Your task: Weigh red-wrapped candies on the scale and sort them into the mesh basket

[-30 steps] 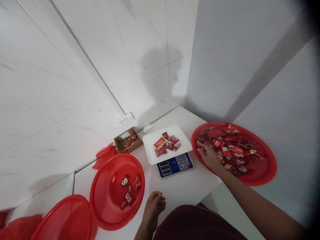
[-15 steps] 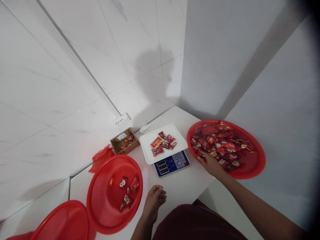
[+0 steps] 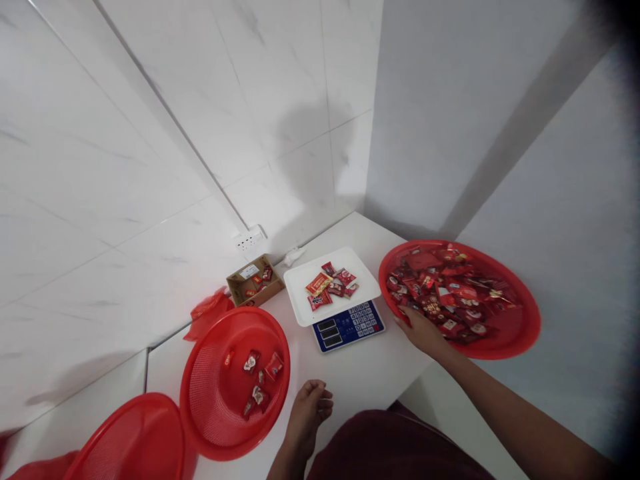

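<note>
The right hand [image 3: 423, 330] lies at the near rim of the red tray [image 3: 520, 337] of sweets [image 3: 445, 293], just right of the scale [image 3: 345, 313]; whether its grip holds one, I cannot tell. The left hand [image 3: 307, 413] rests loosely curled and empty on the surface [image 3: 360, 373], below the scale.

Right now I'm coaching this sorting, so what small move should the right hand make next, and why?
Probably close the right hand on one wrapped sweet and lift it toward the white scale pan. Its fingers sit at the near rim of the big red tray among the sweets, and the pan holds only a few. The left hand rests idle.
</note>
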{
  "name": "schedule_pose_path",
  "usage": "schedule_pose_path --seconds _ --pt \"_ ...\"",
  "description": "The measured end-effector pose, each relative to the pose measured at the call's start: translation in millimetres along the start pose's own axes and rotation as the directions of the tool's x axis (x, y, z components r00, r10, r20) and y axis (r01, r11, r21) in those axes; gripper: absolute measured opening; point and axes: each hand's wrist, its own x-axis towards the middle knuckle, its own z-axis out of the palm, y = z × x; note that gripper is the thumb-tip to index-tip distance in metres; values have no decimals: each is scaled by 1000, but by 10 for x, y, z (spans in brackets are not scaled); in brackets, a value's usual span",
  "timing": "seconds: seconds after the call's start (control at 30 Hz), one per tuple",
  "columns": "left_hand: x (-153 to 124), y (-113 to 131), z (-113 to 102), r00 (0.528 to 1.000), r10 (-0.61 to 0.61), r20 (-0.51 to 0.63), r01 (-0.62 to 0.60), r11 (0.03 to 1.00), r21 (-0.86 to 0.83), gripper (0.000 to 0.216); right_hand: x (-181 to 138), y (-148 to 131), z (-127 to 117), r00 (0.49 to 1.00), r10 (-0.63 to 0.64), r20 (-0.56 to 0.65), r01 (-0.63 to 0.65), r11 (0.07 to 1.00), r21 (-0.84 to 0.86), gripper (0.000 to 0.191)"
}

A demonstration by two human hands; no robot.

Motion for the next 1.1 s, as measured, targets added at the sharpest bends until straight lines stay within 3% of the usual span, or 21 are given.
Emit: schedule_pose_path --seconds 0.47,0.77,1.1 --pt "14 44 -1 1000 8 14 -8 1000 -1 28 5 -73 -72 998 51 47 -48 997 -54 44" --pt "-5 28 -11 1000 18 -2 -18 999 -27 27 182 -504 -218 969 -186 -166 180 982 -47 35" --pt "2 -17 -68 1000 21 -11 -21 998 -52 25 440 -1007 -64 950 -310 -30 300 937 -181 38"
